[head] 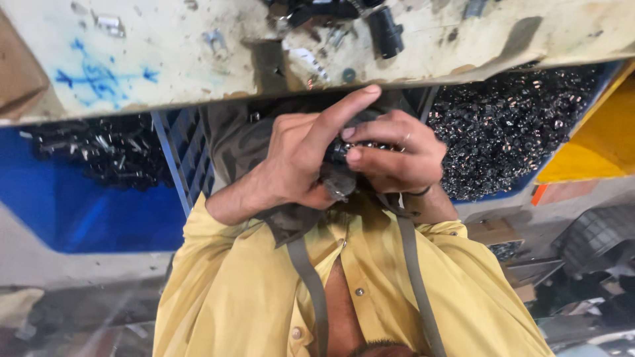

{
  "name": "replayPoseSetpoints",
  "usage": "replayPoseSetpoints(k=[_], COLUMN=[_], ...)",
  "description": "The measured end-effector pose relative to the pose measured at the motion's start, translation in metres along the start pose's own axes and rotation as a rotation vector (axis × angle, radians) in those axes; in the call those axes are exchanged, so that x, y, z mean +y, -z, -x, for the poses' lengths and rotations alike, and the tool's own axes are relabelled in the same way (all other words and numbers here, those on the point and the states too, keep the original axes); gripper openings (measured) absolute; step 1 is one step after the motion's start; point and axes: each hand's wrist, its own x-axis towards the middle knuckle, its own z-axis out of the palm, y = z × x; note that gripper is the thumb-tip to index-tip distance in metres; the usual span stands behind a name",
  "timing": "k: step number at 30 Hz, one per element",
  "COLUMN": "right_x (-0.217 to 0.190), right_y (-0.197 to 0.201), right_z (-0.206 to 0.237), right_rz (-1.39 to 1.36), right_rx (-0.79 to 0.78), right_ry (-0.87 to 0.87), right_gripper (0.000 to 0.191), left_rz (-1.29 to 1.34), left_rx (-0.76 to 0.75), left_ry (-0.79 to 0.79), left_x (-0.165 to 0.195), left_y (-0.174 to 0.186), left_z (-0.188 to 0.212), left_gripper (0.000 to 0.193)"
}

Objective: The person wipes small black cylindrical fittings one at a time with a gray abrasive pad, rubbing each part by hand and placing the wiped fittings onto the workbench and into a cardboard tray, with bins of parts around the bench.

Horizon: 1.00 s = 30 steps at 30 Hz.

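We hold a small dark metal part (pixel 338 153) between both hands, close against our chest and just below the near edge of the worn white table (pixel 172 59). Our left hand (pixel 297 162) wraps the part from one side, fingers (pixel 344 109) partly curled, with the forefinger stretched straight up toward the table edge. Our right hand (pixel 397 155) closes over it from the other side, its fingers clenched around the part so that only a dark, slightly shiny bit of it shows between the two hands. A grey cloth (pixel 340 182) sits bunched under the part, touching both palms.

Under the table, near its right end, a blue bin (pixel 509 188) is heaped with small shiny dark metal pieces (pixel 509 125), and a yellow bin (pixel 595 145) stands just beside it. Toward the left end, another blue crate (pixel 86 211) holds a thinner scatter of similar pieces. On the table, near its far edge, lies a black cylindrical part (pixel 385 30) among loose bits of hardware, and a blue scribble (pixel 99 76) marks the top toward the left. We wear a yellow shirt (pixel 231 284) with grey straps (pixel 413 277) over it.
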Motion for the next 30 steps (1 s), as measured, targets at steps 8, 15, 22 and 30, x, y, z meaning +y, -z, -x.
replayPoseSetpoints(k=[8, 15, 22, 30], right_x=[-0.004, -0.007, -0.006, -0.011], right_y=[0.001, -0.011, 0.011, 0.024], right_z=[-0.008, -0.002, -0.012, -0.035], right_rz=[-0.050, -0.070, 0.033, 0.070], right_rx=[-0.094, -0.002, -0.222, -0.404], right_ry=[-0.104, -0.074, 0.044, 0.035], right_gripper=[0.011, 0.013, 0.022, 0.035], left_rz=[-0.079, -0.048, -0.228, -0.191], left_rx=[-0.058, -0.040, -0.225, -0.223], left_ry=[-0.017, -0.119, -0.094, -0.008], left_x=[-0.001, 0.004, 0.007, 0.007], left_y=[0.001, 0.005, 0.012, 0.012], left_z=[0.002, -0.004, -0.005, -0.003], left_gripper=[0.104, 0.110, 0.127, 0.132])
